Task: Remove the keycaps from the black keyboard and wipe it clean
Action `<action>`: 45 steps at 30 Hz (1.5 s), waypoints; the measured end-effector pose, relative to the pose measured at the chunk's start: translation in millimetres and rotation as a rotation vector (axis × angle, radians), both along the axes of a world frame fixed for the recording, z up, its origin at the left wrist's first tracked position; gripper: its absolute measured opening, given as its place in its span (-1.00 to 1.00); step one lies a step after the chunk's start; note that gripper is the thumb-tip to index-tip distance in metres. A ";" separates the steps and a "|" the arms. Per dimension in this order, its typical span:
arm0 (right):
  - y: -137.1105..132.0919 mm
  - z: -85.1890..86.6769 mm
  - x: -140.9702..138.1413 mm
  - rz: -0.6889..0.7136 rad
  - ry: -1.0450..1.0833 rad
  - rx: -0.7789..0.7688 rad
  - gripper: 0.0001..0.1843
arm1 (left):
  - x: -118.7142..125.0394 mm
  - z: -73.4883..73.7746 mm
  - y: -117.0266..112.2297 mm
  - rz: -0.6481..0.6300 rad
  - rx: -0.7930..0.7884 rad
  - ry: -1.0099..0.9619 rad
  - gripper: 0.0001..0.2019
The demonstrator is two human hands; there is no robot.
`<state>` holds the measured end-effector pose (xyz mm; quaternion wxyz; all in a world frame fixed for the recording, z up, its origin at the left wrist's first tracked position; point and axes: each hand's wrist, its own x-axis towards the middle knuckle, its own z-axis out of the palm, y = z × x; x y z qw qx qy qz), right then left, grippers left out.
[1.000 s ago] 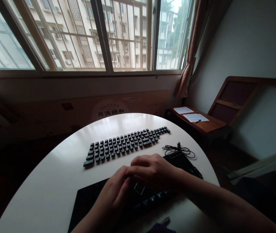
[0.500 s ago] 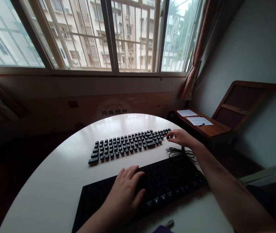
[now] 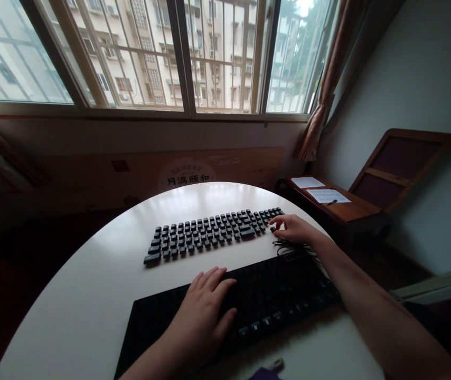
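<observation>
A black keyboard base [image 3: 273,295] lies near me on the round white table [image 3: 91,295]. Beyond it, several loose black keycaps [image 3: 209,235] are laid out in rows in the shape of a keyboard. My left hand [image 3: 205,306] rests flat on the left part of the keyboard base, fingers stretched out. My right hand [image 3: 292,228] reaches to the right end of the keycap rows, its fingertips pinched at a small dark keycap there. A coiled black cable [image 3: 294,245] lies under my right wrist.
A low wooden side table [image 3: 340,208] with two papers and a pen stands to the right. A wooden frame [image 3: 400,169] leans on the wall. A large window [image 3: 150,53] and a curtain [image 3: 324,89] are behind. A purple object [image 3: 267,372] shows at the bottom edge.
My right hand has left the keyboard base and reached out to the right end of the keycap rows, then drawn slightly nearer. My left hand has spread flat on the base.
</observation>
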<state>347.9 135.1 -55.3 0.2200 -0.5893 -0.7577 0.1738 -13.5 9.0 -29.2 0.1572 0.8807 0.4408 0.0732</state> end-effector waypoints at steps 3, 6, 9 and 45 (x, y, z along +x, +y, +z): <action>-0.8 -1.7 0.3 -0.007 0.009 0.015 -0.62 | 0.2 -0.5 -0.4 0.003 0.003 -0.024 -0.53; -0.4 -3.3 -2.3 -0.018 0.008 0.037 -0.75 | -0.2 -1.5 -0.7 0.006 0.009 -0.042 -0.53; 1.8 -5.5 -7.0 -0.031 0.002 0.065 -0.80 | -0.7 -1.3 -0.9 0.008 0.019 -0.050 -0.53; 5.5 -11.6 -10.9 -0.030 -0.022 0.194 -0.83 | 0.6 4.5 -3.0 0.006 -0.022 0.071 -0.50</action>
